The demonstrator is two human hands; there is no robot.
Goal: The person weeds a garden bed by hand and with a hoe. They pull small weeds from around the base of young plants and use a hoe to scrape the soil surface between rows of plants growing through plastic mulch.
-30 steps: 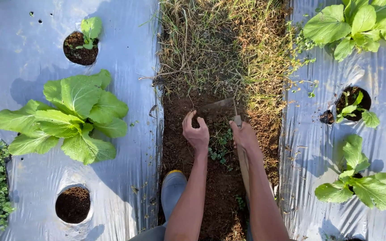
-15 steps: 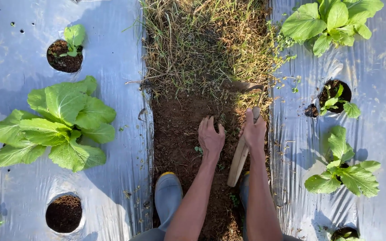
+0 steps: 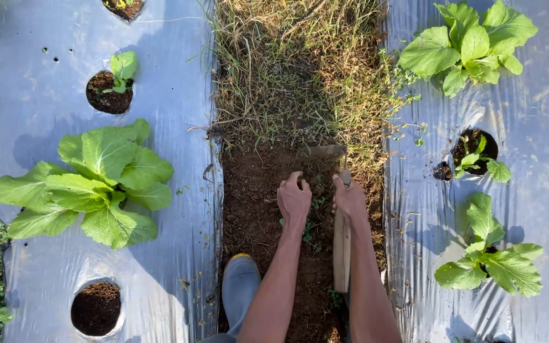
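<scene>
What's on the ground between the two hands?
In the head view, dark soil with small green weeds lies between left hand and right hand.

soil path (image 3: 255, 209) | dry grass (image 3: 293, 70), small weeds (image 3: 309, 232) | flanked by silver mulch sheets (image 3: 179, 82)

Bright sun falls on two beds covered in silver plastic mulch (image 3: 39, 127), with leafy green plants (image 3: 93, 181) growing from round holes. Between the beds runs a furrow of bare brown soil (image 3: 255, 203), which gives way to dry grass (image 3: 293, 70) farther up.
</scene>
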